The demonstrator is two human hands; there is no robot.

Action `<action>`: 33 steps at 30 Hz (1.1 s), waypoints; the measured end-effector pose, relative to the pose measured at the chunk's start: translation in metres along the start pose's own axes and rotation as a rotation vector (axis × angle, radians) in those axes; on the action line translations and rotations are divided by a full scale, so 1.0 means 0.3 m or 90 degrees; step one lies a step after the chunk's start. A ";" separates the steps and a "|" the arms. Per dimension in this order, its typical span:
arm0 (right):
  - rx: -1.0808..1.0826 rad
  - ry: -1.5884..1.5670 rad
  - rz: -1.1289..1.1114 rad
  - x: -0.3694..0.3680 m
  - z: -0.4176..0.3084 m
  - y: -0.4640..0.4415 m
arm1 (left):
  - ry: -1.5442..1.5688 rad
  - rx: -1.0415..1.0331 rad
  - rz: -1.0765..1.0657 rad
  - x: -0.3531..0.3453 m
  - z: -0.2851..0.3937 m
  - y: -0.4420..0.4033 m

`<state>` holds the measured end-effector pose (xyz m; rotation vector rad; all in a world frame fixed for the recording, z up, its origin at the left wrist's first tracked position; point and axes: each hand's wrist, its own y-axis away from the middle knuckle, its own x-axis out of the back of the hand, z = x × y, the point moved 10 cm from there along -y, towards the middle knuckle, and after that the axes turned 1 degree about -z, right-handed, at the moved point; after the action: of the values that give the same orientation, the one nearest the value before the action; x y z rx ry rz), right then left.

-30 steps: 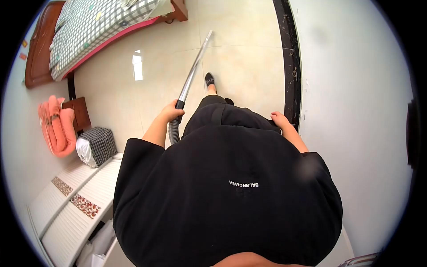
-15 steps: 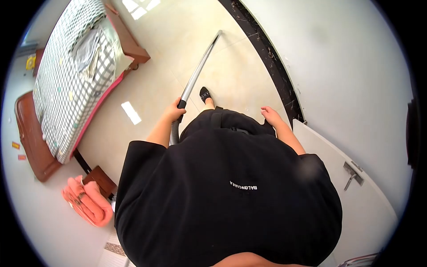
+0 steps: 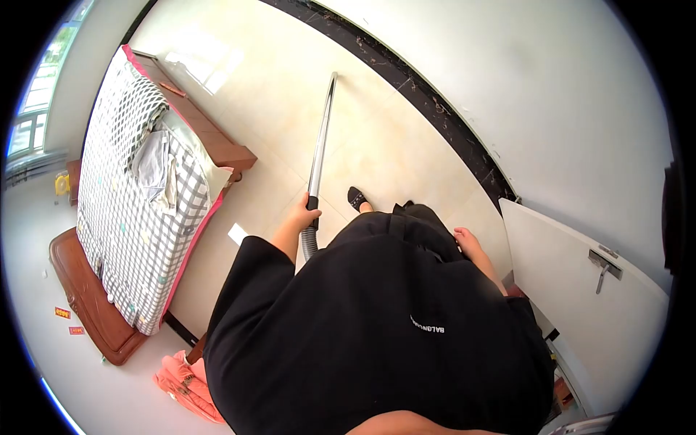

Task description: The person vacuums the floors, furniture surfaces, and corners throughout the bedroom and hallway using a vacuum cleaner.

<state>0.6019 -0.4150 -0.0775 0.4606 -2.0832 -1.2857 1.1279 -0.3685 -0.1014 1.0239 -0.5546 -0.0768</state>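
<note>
My left hand [image 3: 303, 214] is wrapped around the black grip of a vacuum cleaner wand [image 3: 320, 148]. The silver tube slants away over the pale tiled floor [image 3: 279, 130], its far end down near the dark skirting. A grey ribbed hose [image 3: 309, 242] runs from the grip back under my shirt's edge, where it drops out of sight. My right hand [image 3: 470, 243] hangs beside my black shorts, fingers loosely apart with nothing in them. One foot in a dark slipper [image 3: 357, 197] shows just ahead of the shorts.
On the left stands a bed [image 3: 123, 239] with a checked sheet and a wooden frame. Coral bedding [image 3: 187, 388] lies at lower left. A white door [image 3: 573, 254] with a metal handle is close on my right. Black skirting [image 3: 435, 109] lines the wall ahead.
My view has turned and moved forward, so the bed and door sit lower. The wand's far end has swung left in view, still in my left hand. My right hand stays by my side.
</note>
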 end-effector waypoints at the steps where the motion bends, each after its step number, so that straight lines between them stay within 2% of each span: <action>1: -0.004 0.000 0.001 0.007 0.026 -0.005 | 0.033 0.008 -0.017 -0.017 -0.004 0.021; 3: 0.104 0.069 0.014 0.035 -0.003 -0.025 | 0.068 0.004 -0.033 -0.051 -0.014 0.043; 5: 0.099 0.063 -0.014 0.056 -0.009 -0.090 | -0.037 0.007 -0.067 -0.082 0.021 0.099; 7: 0.101 0.065 -0.045 0.102 -0.062 -0.160 | -0.040 0.015 -0.086 -0.157 0.050 0.139; 10: 0.107 0.184 -0.061 0.185 -0.185 -0.274 | -0.001 0.025 -0.091 -0.289 0.109 0.184; 13: 0.212 0.313 -0.067 0.276 -0.384 -0.354 | 0.065 0.036 -0.035 -0.422 0.155 0.242; 15: 0.335 0.366 -0.018 0.348 -0.519 -0.389 | 0.091 0.063 -0.018 -0.505 0.184 0.310; 19: 0.379 0.377 -0.060 0.454 -0.599 -0.679 | 0.236 0.130 0.059 -0.642 0.195 0.422; 20: 0.397 0.311 -0.096 0.474 -0.568 -0.828 | 0.257 0.158 0.066 -0.674 0.179 0.453; 21: 0.275 0.181 -0.160 0.457 -0.654 -0.697 | 0.276 0.189 0.070 -0.708 0.155 0.493; 22: 0.247 0.285 -0.212 0.346 -0.765 -0.732 | 0.377 0.273 0.124 -0.789 0.129 0.618; 23: 0.253 0.261 -0.173 0.350 -0.678 -0.804 | 0.340 0.244 0.198 -0.817 0.066 0.517; 25: 0.228 0.376 -0.205 0.314 -0.755 -0.775 | 0.450 0.308 0.261 -0.889 0.049 0.610; 26: 0.249 0.413 -0.215 0.308 -0.790 -0.752 | 0.499 0.324 0.281 -0.956 0.056 0.620; 29: 0.366 0.717 -0.337 0.252 -0.789 -0.614 | 0.613 0.338 0.377 -1.208 0.031 0.643; 30: 0.400 0.761 -0.367 0.196 -0.743 -0.625 | 0.650 0.329 0.399 -1.267 -0.022 0.657; 31: 0.436 0.803 -0.396 0.143 -0.693 -0.656 | 0.658 0.334 0.420 -1.397 -0.044 0.657; 33: 0.463 0.710 -0.393 0.069 -0.665 -0.807 | 0.799 0.445 0.564 -1.668 -0.123 0.645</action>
<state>0.7135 -0.6710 -0.2220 1.7565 -1.3349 -0.2498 0.6775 -0.0798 -0.1576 1.1687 0.2089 1.5355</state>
